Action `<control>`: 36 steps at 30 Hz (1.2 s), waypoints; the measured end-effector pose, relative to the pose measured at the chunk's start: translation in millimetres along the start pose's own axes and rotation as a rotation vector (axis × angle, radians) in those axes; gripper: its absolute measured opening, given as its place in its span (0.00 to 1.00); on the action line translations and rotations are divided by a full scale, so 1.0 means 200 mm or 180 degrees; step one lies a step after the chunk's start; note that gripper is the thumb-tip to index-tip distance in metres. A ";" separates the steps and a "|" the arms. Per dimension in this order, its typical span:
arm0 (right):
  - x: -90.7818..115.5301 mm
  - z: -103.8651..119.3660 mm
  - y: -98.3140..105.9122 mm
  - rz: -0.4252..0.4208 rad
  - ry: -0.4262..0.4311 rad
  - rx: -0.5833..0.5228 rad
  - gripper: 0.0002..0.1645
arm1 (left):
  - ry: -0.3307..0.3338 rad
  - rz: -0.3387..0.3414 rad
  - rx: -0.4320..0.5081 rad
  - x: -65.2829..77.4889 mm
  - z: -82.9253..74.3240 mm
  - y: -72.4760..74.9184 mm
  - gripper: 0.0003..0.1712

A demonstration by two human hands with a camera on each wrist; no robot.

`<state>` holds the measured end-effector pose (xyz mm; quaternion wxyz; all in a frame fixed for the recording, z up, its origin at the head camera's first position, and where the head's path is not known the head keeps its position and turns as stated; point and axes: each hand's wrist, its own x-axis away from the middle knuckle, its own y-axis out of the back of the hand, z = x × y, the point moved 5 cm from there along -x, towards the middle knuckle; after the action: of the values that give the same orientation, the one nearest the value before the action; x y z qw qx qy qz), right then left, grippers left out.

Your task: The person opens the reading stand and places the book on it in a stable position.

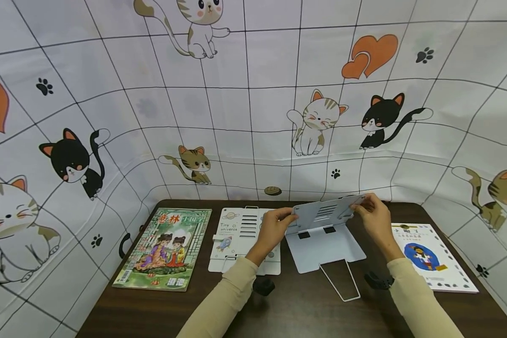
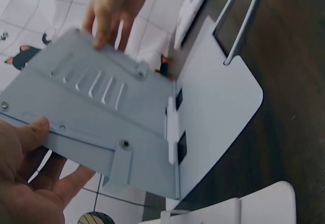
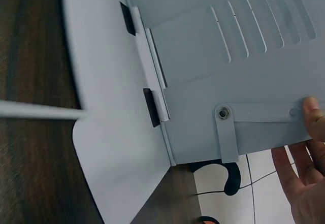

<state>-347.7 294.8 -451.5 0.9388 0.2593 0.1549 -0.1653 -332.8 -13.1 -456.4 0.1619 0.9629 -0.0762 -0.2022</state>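
A white metal book stand [image 1: 323,253] stands partly unfolded on the dark table, its slotted plate [image 2: 96,97] tilted up from the flat base panel [image 3: 109,107]. Hinges join the two panels, and a wire leg [image 1: 342,286] sticks out toward the front. My left hand [image 1: 274,230] pinches the raised plate's left edge between thumb and fingers. At its upper right corner, my right hand [image 1: 373,220] grips the same plate, thumb on the near face. In the right wrist view, a riveted bracket arm [image 3: 259,113] lies along the plate near my thumb.
A second white stand [image 1: 224,239], printed "Tiny universe", lies left of my left forearm. Farther left is a green illustrated magazine [image 1: 165,249]. A white booklet with a blue circle [image 1: 431,258] lies at the right. A cat-printed sheet [image 1: 253,117] hangs behind the table.
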 end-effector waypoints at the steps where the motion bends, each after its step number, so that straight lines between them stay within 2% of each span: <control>1: 0.01 0.00 0.01 -0.0038 -0.0005 0.0023 0.14 | 0.0008 0.0021 0.0004 -0.02 0.01 0.00 0.14; 11: 0.08 0.02 0.05 -0.0302 0.0007 0.0255 0.14 | 0.0146 0.0185 0.0046 -0.13 0.06 0.00 0.13; 16: 0.09 0.00 0.06 -0.0188 -0.0017 0.0386 0.15 | 0.0178 0.0224 0.0100 -0.16 0.07 -0.01 0.11; 19: 0.10 0.00 0.07 -0.0136 -0.0075 0.0456 0.20 | 0.0180 0.0220 0.0098 -0.17 0.07 -0.02 0.12; 23: 0.16 0.00 0.09 -0.0384 -0.0243 0.0289 0.25 | 0.0175 0.0246 0.0140 -0.17 0.07 -0.02 0.14; 26: 0.22 0.02 0.10 -0.0436 -0.0176 0.0293 0.19 | 0.0162 0.0275 0.0175 -0.18 0.06 -0.02 0.14; 29: 0.31 0.07 0.08 -0.0063 0.0184 0.0456 0.10 | 0.0169 0.0275 0.0178 -0.18 0.06 -0.03 0.12; 31: 0.38 0.10 0.04 0.0362 0.0490 0.0511 0.06 | 0.0192 0.0265 0.0161 -0.18 0.06 -0.03 0.12; 36: 0.57 0.14 -0.08 0.1566 0.1136 0.0499 0.08 | 0.0204 0.0236 0.0158 -0.18 0.06 -0.02 0.14</control>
<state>-246.0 240.0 -478.4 0.8857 0.3856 0.2367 0.1036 -370.4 -5.3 -455.7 0.1477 0.9691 -0.1116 -0.1632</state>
